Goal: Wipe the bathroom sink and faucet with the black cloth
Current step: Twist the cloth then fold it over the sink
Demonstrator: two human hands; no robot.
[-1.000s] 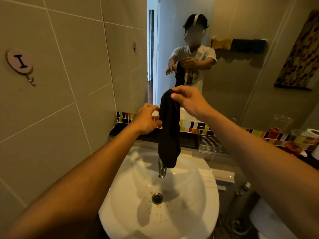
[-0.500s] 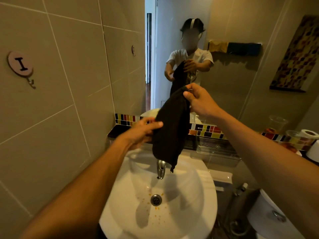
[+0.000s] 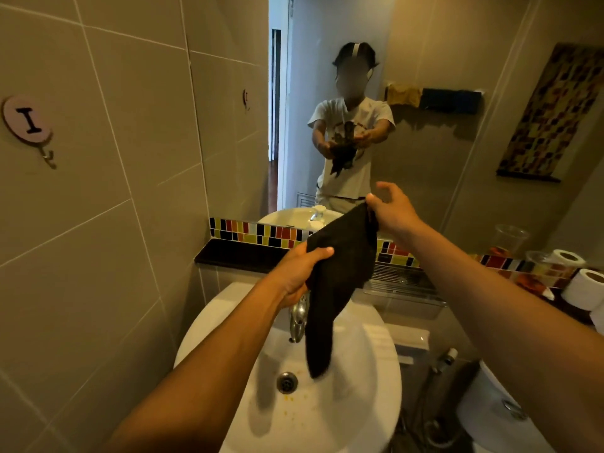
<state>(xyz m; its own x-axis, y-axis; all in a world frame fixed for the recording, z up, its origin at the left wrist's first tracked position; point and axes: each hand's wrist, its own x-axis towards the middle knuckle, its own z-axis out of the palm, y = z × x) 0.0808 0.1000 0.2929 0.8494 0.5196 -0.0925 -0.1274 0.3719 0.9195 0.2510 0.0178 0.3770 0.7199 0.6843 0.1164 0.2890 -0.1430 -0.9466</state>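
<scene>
A black cloth (image 3: 340,276) hangs spread between both hands above the white sink (image 3: 366,400). My left hand (image 3: 299,273) grips its left upper corner with the thumb on top. My right hand (image 3: 392,212) pinches the right upper corner, higher and farther back. The cloth's lower end dangles into the basin just right of the chrome faucet (image 3: 298,322), whose base is partly hidden behind my left hand. Small yellow-orange specks lie around the drain (image 3: 287,382).
A mirror (image 3: 441,142) fills the wall behind the sink and reflects a person. Below it runs a dark ledge (image 3: 235,255) with a coloured tile strip, a wire rack (image 3: 402,282), plastic cups and toilet rolls (image 3: 585,286). A tiled wall with a hook (image 3: 27,120) is close on the left. A toilet (image 3: 490,416) stands at lower right.
My left hand has taken hold of the cloth's corner. Both hands have come down and apart, so the bunched hanging cloth is now spread, with its lower end in the basin.
</scene>
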